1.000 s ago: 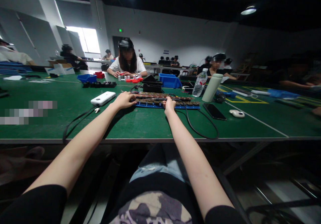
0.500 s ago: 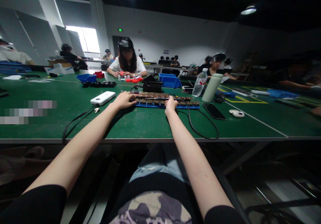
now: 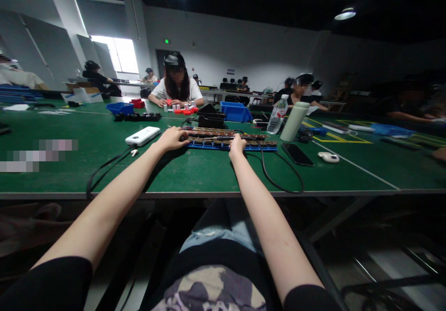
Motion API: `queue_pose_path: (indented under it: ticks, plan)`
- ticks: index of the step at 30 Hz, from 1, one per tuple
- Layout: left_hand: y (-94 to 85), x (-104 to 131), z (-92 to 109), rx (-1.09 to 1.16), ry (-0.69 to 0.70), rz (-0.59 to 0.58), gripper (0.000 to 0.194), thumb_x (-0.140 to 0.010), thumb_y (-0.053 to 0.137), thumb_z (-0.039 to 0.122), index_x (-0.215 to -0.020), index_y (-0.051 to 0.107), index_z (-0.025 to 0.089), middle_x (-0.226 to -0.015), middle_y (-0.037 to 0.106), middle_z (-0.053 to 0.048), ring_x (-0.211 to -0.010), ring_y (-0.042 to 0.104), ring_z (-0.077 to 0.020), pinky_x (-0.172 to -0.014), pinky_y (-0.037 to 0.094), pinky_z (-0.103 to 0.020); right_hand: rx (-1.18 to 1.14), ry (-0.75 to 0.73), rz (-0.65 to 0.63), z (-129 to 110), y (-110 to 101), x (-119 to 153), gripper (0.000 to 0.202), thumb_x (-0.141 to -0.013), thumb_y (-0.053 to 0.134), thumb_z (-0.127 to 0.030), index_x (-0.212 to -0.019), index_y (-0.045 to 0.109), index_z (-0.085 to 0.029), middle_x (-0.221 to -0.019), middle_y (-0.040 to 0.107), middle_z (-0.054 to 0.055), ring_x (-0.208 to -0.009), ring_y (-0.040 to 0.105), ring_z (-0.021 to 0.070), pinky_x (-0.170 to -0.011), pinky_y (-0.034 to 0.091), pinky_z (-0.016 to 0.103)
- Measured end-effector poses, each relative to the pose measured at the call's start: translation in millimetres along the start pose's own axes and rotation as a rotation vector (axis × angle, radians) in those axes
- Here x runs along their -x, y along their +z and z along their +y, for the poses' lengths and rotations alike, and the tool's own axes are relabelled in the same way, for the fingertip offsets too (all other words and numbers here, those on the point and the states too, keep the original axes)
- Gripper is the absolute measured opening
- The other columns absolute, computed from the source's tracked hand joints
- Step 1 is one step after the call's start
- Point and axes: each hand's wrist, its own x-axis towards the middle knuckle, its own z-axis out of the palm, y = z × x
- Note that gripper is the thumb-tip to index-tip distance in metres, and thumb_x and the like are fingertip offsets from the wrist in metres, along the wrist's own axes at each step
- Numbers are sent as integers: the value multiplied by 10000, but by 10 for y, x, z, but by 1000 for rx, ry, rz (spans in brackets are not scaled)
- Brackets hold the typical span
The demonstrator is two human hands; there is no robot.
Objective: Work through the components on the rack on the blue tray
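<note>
My right hand [image 3: 238,146] is closed around a slim corded tool [image 3: 223,137] that looks like a soldering iron. Its narrow end points left over a row of long, thin brown-and-copper strips [image 3: 205,142]. These lie lengthwise on a blue rack [image 3: 261,148] on the table in front of me. At the rack's left end, my left hand [image 3: 173,139] has its fingers curled against the strips; what they pinch is hidden. From the right hand a black cord [image 3: 264,167] loops toward the table's front edge.
Behind the rack stand a black box [image 3: 211,116] and a blue bin [image 3: 236,112]. To the right are a water bottle [image 3: 278,115], a pale green flask [image 3: 294,122], a phone [image 3: 297,154] and an earbud case [image 3: 328,157]. A white device [image 3: 142,135] lies left. A co-worker [image 3: 176,88] sits opposite.
Both hands stay almost in place. The corded tool in my right hand has shifted very slightly over the strips.
</note>
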Motion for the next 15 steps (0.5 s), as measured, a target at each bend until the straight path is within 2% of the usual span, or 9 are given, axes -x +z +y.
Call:
queue_pose_path:
  ticks: [7,15]
  plan:
    - [14,-4,-16,-7,9,14,397,-963,597,506,-1186,787,238,-1149,761,-114,-1115,676,-326,-976,517,-416,-8,42,4,2,1,1,104,-972,623,-312,-910,656,-235,-641,562,-31,-605,585,185,-575,499,259]
    - [-9,-3,3,11,-5,-4,410,-966,607,508,-1190,786,215,-1188,754,-133,-1135,683,-334,-988,511,-411,-29,-40,-96,55,10,-55,135,-951,656,-350,-865,623,-250,-592,497,-56,-533,494,170,-513,417,241]
